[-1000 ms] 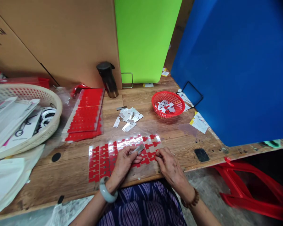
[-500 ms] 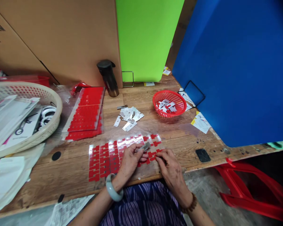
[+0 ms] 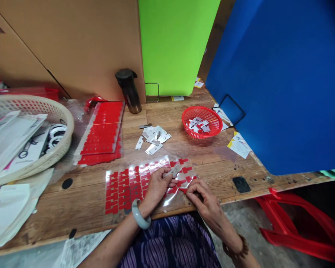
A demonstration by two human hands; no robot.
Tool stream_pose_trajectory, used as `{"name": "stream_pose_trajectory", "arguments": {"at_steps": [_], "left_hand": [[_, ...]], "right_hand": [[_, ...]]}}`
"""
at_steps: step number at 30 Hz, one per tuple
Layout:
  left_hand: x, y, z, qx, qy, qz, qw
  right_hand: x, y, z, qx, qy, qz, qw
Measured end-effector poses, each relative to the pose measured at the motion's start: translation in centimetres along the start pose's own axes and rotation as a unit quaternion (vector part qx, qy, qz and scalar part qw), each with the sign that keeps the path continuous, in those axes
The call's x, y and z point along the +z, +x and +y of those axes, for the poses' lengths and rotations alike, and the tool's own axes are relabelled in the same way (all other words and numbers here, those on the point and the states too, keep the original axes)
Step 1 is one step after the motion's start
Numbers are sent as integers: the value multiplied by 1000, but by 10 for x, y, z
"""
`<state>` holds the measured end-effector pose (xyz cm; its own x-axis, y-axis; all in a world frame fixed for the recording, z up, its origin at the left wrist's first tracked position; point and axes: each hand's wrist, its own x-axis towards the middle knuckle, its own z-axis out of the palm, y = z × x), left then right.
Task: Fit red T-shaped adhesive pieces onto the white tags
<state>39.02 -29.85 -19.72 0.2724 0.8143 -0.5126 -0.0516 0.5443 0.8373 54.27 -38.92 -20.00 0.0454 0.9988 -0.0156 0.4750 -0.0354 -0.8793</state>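
Between the thumb and fingers of my left hand [image 3: 158,186] is a small flat metal piece [image 3: 173,171], held above the right part of a clear sheet of red stickers [image 3: 124,189]. My right hand [image 3: 202,197] pinches a red sticker [image 3: 183,190] at the sheet's right edge, and that edge looks lifted. Beyond the sheet lies a loose pile of small metal pieces [image 3: 155,137]. A red basket [image 3: 216,128] at the back right holds similar pieces with red on them.
At the left stand a white basket [image 3: 69,126] of printed cards and a stack of red sticker sheets [image 3: 102,126]. A black tumbler [image 3: 130,93] leans by the cardboard [image 3: 95,48]. Green [image 3: 175,44] and blue panels [image 3: 276,85] rise behind. A red stool [image 3: 290,227] is at the right.
My right hand has pulled slightly toward me with its fingers now pinched, and the sheet's right corner has come up. My left hand still holds the metal piece.
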Motion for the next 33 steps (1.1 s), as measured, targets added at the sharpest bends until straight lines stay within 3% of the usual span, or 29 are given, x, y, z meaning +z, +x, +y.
{"name": "stream_pose_trajectory", "arguments": {"at_steps": [6,13,21,33], "left_hand": [[-3,1,1,-20,-24,-30,999],[-23,-17,17,-99,-81,-123,984],[-38,-43,29,-128,-74,-127,981],[-42,-45,27,-121,-64,-134,981]], "right_hand": [[-14,-4,1,30,88,-26,995],[-5,9,-13,95,137,90,982],[16,31,-40,58,114,9,992],[23,33,-45,33,71,-25,997]]}}
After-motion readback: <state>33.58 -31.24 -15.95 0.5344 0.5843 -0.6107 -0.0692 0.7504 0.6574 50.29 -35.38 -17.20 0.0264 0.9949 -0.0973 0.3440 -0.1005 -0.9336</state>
